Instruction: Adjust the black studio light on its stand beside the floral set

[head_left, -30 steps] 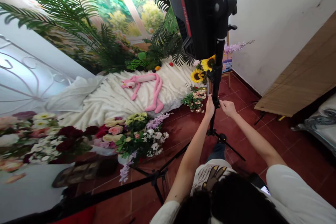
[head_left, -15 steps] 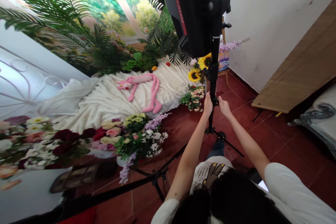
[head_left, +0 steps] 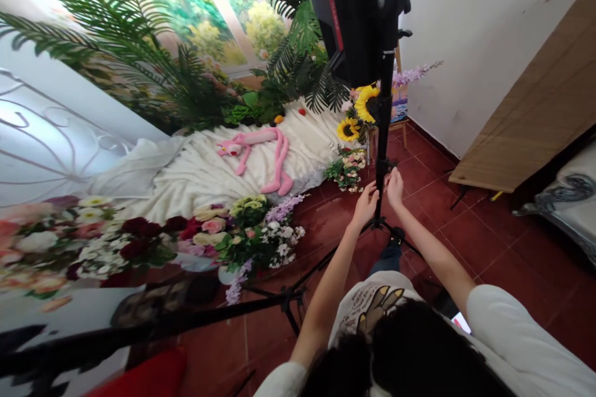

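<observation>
A black studio light (head_left: 358, 18) sits atop a black light stand (head_left: 384, 118), whose legs spread on the floor. Just left of the lower pole is my left hand (head_left: 365, 205), its fingers loosely bent and apart. On the other side, my right hand (head_left: 395, 189) is held close to the pole below a clamp knob (head_left: 388, 165), fingers pointing up and slightly parted. Both hands look loosened around the pole; whether a fingertip touches it is hard to make out.
A pink plush toy (head_left: 261, 142) lies on cream fabric (head_left: 186, 167). Artificial flowers (head_left: 214, 229) line the left, and sunflowers (head_left: 348, 130) stand behind the pole. Another black stand (head_left: 261, 304) crosses the lower left. A wooden panel (head_left: 526, 105) leans at right.
My hands have come off their hold at the collar and moved lower along the pole, fingers loosening. The light and stand appear slightly further right in view.
</observation>
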`<control>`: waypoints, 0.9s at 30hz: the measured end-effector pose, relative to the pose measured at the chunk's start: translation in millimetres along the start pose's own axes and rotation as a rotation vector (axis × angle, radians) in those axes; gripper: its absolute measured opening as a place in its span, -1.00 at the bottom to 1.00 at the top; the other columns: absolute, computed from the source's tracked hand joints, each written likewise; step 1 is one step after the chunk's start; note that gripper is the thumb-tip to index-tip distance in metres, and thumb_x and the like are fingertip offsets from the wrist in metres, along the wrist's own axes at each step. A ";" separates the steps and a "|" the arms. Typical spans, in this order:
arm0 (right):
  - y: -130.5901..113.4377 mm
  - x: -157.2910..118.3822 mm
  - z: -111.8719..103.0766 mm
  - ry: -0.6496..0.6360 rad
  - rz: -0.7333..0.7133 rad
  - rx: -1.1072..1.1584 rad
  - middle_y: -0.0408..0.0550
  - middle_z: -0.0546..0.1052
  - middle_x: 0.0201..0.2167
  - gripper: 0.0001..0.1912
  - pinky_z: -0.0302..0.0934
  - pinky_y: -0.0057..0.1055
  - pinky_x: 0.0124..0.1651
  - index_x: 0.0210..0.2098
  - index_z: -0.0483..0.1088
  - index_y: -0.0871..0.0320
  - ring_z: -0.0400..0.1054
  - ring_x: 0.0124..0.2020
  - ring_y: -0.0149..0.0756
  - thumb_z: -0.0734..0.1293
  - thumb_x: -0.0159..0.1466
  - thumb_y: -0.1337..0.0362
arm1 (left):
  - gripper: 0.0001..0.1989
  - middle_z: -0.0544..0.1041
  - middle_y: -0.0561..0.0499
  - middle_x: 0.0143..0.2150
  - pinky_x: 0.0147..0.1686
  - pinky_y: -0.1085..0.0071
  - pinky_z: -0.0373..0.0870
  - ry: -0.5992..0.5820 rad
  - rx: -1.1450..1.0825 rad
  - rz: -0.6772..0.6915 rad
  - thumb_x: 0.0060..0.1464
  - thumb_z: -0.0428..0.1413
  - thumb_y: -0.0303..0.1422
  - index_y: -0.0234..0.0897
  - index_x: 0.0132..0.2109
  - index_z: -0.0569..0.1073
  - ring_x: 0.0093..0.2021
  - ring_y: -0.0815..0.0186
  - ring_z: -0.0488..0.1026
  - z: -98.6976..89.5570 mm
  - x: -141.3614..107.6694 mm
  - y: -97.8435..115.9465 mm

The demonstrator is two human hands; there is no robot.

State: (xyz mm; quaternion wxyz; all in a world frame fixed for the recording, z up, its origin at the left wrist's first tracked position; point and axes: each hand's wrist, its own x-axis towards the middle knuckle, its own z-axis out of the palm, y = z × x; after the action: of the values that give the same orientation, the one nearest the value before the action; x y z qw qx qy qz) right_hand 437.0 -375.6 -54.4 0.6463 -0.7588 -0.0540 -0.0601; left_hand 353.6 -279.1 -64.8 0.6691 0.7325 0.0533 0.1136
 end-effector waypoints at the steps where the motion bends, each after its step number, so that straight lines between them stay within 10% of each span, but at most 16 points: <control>1: 5.4 -13.9 4.8 0.005 0.049 0.027 -0.20 0.28 -0.61 -0.32 0.16 -0.46 -0.56 -0.47 0.11 0.04 0.17 -0.65 -0.41 -0.12 0.26 -0.41 | -0.51 0.50 -0.24 0.14 0.10 0.16 0.45 0.031 -0.001 -0.052 0.24 0.08 -0.13 -0.26 0.22 0.36 -0.02 0.21 0.56 -6.4 -14.6 -9.7; 10: 36.9 -122.3 61.4 -0.467 0.208 0.108 -0.24 0.27 -0.71 -0.33 0.07 -0.49 -0.67 -0.60 0.19 0.08 0.15 -0.76 -0.47 0.16 0.16 -0.41 | -0.71 0.59 -0.13 -0.05 -0.25 0.31 0.54 0.601 -0.152 -0.409 0.16 0.15 -0.14 -0.25 -0.09 0.45 -0.34 0.30 0.59 -108.3 -158.4 -81.4; 19: 3.2 -192.6 162.1 -0.908 0.134 0.071 -0.18 0.30 -0.71 -0.34 0.10 -0.44 -0.64 -0.63 0.20 0.08 0.16 -0.73 -0.42 0.20 0.13 -0.40 | -0.87 0.48 -0.11 -0.12 0.03 0.26 0.45 1.503 0.271 -0.425 0.18 0.09 -0.36 -0.26 -0.15 0.31 -0.13 0.27 0.51 -249.2 -290.4 -64.5; 27: -70.8 -268.2 277.5 -1.368 -0.012 -0.029 -0.14 0.45 -0.58 -0.50 0.21 -0.51 -0.52 -0.48 0.39 0.15 0.27 -0.60 -0.42 0.22 0.32 -0.14 | -0.51 0.38 -0.29 0.15 0.26 0.18 0.26 1.564 0.516 -0.073 0.19 0.13 -0.09 -0.31 0.11 0.24 0.21 0.13 0.36 -314.2 -298.0 -19.3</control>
State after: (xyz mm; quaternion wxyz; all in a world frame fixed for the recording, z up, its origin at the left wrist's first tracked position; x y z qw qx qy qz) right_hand 166.9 -91.6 -72.4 0.4562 -0.6344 -0.4535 0.4286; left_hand -8.3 -41.6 -87.6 0.2525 0.5703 0.5521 0.5534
